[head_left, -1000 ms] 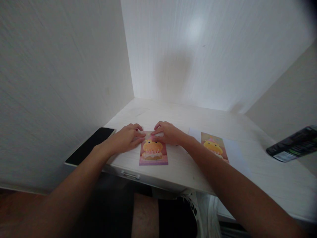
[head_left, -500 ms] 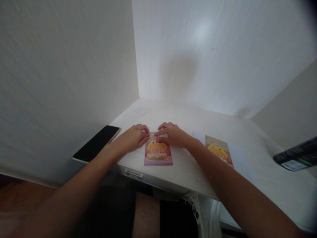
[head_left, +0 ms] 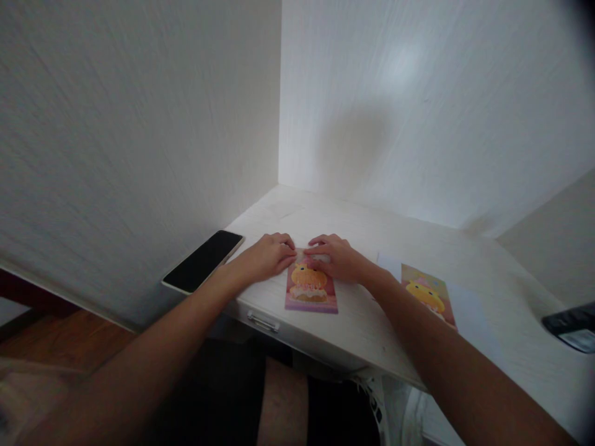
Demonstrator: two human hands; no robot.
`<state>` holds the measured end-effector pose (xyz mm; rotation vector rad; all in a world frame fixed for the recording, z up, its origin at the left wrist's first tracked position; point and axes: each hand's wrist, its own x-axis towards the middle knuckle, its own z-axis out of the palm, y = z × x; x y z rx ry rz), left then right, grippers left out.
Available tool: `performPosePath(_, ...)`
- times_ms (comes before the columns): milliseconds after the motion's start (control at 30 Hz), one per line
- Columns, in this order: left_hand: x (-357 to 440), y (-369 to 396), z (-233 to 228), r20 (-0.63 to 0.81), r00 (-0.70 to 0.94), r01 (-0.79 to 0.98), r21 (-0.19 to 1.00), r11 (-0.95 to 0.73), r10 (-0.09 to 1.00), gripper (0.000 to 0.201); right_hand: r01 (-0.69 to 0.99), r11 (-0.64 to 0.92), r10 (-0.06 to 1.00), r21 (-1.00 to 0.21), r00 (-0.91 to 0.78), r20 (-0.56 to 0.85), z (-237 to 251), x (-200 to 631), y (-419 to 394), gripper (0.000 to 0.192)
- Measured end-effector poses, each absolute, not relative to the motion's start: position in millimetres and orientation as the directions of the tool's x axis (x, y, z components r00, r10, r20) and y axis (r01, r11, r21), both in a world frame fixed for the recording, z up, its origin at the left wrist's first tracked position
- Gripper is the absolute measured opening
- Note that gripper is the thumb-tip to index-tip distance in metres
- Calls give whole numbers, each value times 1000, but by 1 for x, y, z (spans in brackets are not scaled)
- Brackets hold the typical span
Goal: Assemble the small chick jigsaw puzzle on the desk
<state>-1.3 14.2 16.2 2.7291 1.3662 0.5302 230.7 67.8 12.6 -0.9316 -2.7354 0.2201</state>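
A picture card [head_left: 310, 292] lies on the white desk, printed with a yellow cartoon figure and a cake on a pink and purple ground. My left hand [head_left: 270, 256] is at its upper left corner, with thumb and fingers closed together there. At the upper right part of the card, my right hand [head_left: 338, 257] bends over it; its thumb and fingertips cover some of the printed figure. Both hands meet the card near its top edge, and the fingertips are partly hidden. The card appears flat.
A dark-screened tablet or large phone [head_left: 203, 261] lies left of my left forearm. Right of my right forearm, a similar picture [head_left: 430, 296] rests on white paper [head_left: 471, 313]. A black container [head_left: 574, 328] is at the far right. White walls enclose the desk [head_left: 344, 217].
The camera has turned slightly left, so everything sits farther right in view. Hands and card keep nearly the same places relative to each other.
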Motion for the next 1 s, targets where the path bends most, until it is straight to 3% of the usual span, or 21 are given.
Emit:
performPosePath(200,-46,7,54,270,375,882,193,-431,887,35,541,800,598,-259,-755,269,8,231,72,28)
performPosePath(367,-61,-3,66,36,350,918,186,-350,936,30,558,741,672,-374,-617,411,11,240,85,25)
performPosePath(467,-49,-2,54,29,389,897,215,-386,921,26,618,635,766,-464,-581,275,24,255,90,24)
performPosePath(600,-36,4,38,76,378,895,225,-385,923,23,646,464,776,-606,-627,-74,47,281,91,32)
performPosePath(800,-38,10,29,148,366,876,278,-394,919,20,706,524,680,-475,-683,-265,66,293,83,43)
performPosePath(1000,-33,8,34,220,357,842,344,-415,908,12,725,568,658,-389,-684,-315,58,287,80,22)
